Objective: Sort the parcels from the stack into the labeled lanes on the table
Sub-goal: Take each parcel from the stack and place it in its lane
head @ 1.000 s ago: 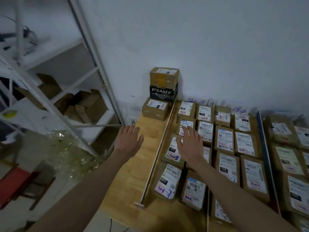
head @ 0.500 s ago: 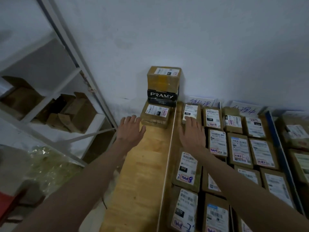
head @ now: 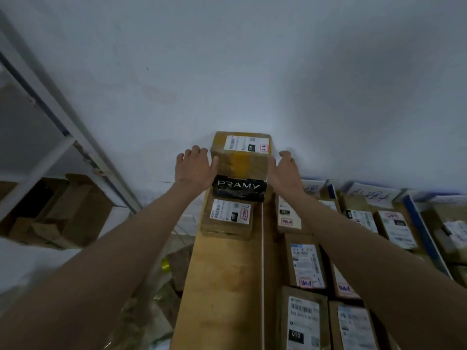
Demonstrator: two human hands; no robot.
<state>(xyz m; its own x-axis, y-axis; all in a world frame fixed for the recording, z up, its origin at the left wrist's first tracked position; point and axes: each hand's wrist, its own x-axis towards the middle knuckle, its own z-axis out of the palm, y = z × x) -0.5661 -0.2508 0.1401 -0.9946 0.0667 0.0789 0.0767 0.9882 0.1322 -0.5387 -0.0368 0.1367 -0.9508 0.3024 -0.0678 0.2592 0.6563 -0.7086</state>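
Top parcel (head: 241, 157): sits highest on the stack against the wall (head: 252, 72), at the far end of the wooden surface (head: 222, 286), resting on a black PRAMY box (head: 240, 188).
Left hand (head: 194, 168): flat beside the parcel's left face, fingers (head: 188, 154) spread and straight, thumb at the near edge; I cannot tell if the palm is pressing yet.
Right hand (head: 284, 173): at the right face, fingers curling toward the back; contact unclear.
Slip risk: I judge that squeezing with palms alone could let the taped cardboard slide out.
Topple risk: dragging it forward may pull the PRAMY box onto the lower parcel (head: 228, 217).
Lane risk: my right forearm crosses above the sorted parcels (head: 305, 263) and could nudge them.
Since before: both hands have risen from over the surface and lanes up to the stack's top, and the view has closed in.
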